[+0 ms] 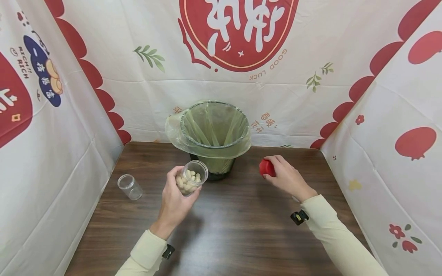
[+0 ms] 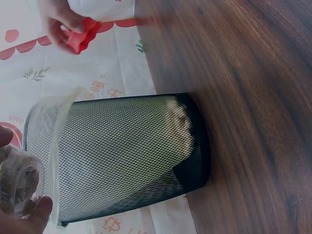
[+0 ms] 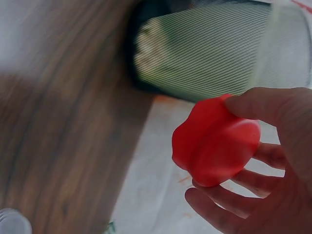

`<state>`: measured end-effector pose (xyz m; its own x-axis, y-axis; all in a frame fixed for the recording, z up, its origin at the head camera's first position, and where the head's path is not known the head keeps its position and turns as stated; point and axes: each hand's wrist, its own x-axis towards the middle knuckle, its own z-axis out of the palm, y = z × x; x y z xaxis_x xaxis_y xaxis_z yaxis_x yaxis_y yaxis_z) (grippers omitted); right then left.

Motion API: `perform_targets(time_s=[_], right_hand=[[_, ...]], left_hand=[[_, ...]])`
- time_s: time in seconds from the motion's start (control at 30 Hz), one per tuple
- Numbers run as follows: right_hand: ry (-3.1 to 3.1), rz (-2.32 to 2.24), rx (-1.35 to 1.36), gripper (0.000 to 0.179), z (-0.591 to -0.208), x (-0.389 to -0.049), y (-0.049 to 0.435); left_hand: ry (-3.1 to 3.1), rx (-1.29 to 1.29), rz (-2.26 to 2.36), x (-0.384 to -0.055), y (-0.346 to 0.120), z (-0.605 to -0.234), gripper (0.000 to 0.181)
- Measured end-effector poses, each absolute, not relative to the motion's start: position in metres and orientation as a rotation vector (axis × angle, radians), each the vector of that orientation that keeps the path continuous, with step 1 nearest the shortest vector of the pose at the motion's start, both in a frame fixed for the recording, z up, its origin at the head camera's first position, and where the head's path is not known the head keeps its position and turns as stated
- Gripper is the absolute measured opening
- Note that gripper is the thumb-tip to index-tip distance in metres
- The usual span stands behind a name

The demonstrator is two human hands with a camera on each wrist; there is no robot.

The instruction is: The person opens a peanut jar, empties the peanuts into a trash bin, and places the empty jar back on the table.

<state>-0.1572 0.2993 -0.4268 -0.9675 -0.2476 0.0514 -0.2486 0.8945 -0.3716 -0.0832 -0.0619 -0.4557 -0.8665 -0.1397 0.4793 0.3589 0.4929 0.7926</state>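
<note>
My left hand (image 1: 177, 203) grips a clear jar (image 1: 198, 167) of peanuts in their shells (image 1: 188, 181). The jar is tilted, its open mouth towards the black mesh bin (image 2: 117, 151), in front of the bin and apart from it. To the right of the bin, my right hand (image 1: 288, 178) holds a red cap-like piece (image 3: 214, 141) with a wavy rim between thumb and fingers, off the table. Through the mesh in both wrist views, pale lumps (image 2: 179, 127) like peanuts lie at the bin's bottom. A pale green bag (image 1: 176, 132) lines the bin, folded over its rim.
Another clear jar (image 1: 130, 187) stands uncapped at the table's left. A clear round object (image 3: 13, 222) is cut off at the right wrist view's lower left corner. Printed cloth (image 1: 138, 107) hangs behind and along both sides of the brown wooden table (image 1: 224, 237).
</note>
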Motion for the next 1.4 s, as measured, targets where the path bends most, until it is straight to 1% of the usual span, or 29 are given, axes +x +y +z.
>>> perform_targets(time_s=[0.2,0.57,0.97,1.4], right_hand=[[-3.127,0.564,0.363,0.064,-0.451,-0.167,0.311],[-3.301,0.432,0.350,0.061,-0.498,-0.174,0.323],[-3.395,0.217,0.417,0.065,-0.516,-0.168,0.323],[-3.399,0.140,0.452,0.065,-0.533,-0.163,0.323]], left_hand=[[-2.253,-0.161,-1.375,-0.083,-0.063,-0.456,0.080],[-2.253,-0.147,-1.380,-0.083,-0.062,-0.455,0.079],[-2.230,-0.163,-1.372,-0.084,-0.063,-0.455,0.079],[-2.228,-0.133,-1.358,-0.085,-0.066,-0.454,0.079]])
